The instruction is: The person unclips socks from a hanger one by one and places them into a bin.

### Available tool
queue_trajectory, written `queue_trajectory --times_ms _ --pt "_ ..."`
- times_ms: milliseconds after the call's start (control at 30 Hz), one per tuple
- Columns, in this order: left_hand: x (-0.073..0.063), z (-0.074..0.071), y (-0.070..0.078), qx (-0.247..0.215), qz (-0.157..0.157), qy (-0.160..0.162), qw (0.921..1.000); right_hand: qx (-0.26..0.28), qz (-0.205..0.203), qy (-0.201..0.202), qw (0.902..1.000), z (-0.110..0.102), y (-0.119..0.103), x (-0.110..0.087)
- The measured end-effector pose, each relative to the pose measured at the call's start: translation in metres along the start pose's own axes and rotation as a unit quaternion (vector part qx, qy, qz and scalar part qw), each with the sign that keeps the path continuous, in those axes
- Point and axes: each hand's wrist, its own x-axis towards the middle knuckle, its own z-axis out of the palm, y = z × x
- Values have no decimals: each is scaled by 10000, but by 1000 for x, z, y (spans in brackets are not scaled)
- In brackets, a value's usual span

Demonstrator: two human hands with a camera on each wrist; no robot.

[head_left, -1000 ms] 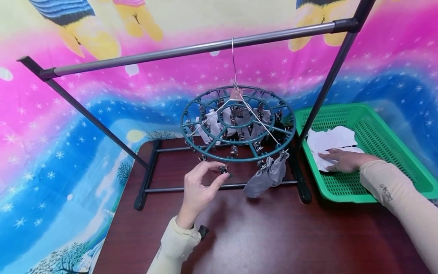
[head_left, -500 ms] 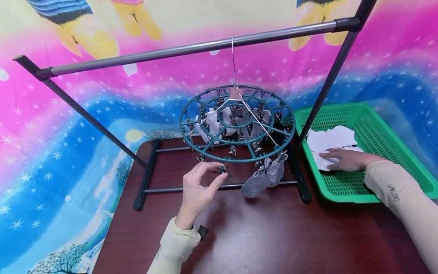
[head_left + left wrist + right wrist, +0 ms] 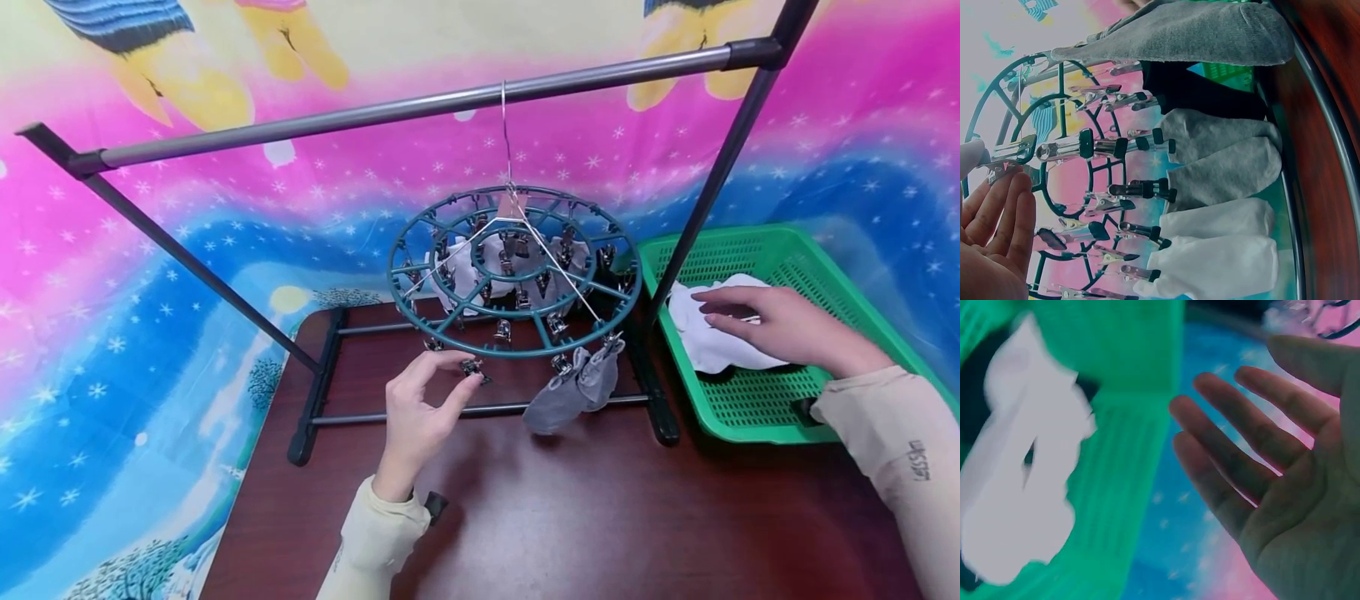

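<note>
— What is the left hand (image 3: 418, 408) doing?
— It pinches a metal clip (image 3: 472, 368) between thumb and fingertips, just below the front rim of the round green hanger (image 3: 513, 353).

— And the right hand (image 3: 795, 321)?
— It grasps nothing. The fingers are extended over the white cloth (image 3: 697, 342); the wrist view shows the palm bare.

— Where does that cloth lie?
— In the green basket (image 3: 757, 431), toward its left side, with something dark partly showing beneath it.

— What else does the hanger carry?
— A pair of gray socks (image 3: 558, 404) at its near right edge. Farther back, the left wrist view shows a black sock (image 3: 1204, 97), more gray ones and two white socks (image 3: 1216, 269), all clipped.

— What supports it?
— Its hook hangs over the bar (image 3: 420, 107) of a metal stand, which rests on a reddish-brown table (image 3: 570, 517) before a snowflake-patterned backdrop (image 3: 150, 358).
</note>
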Motion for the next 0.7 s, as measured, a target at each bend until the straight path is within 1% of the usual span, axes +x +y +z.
queue_trajectory --times_ms 67,133,300,400,533,700 --pt "0 -1 -1 11 8 40 10000 148 -187 216 9995 1 -14 -3" --pt "1 -3 -3 45 30 99 9999 353 -455 308 9979 4 -27 -5" --pt "2 -6 -5 120 -19 241 9996 851 -1043 253 9906 16 -53 -5" --pt "1 -7 -7 124 -109 247 9996 1087 -1273 165 9858 24 -64 -4" --pt "1 -8 -9 69 -250 257 9993 1475 -1387 -4 9793 33 -75 -1" --pt "2 -11 -11 81 -321 306 9990 1802 -1379 -402 9731 45 -89 6"
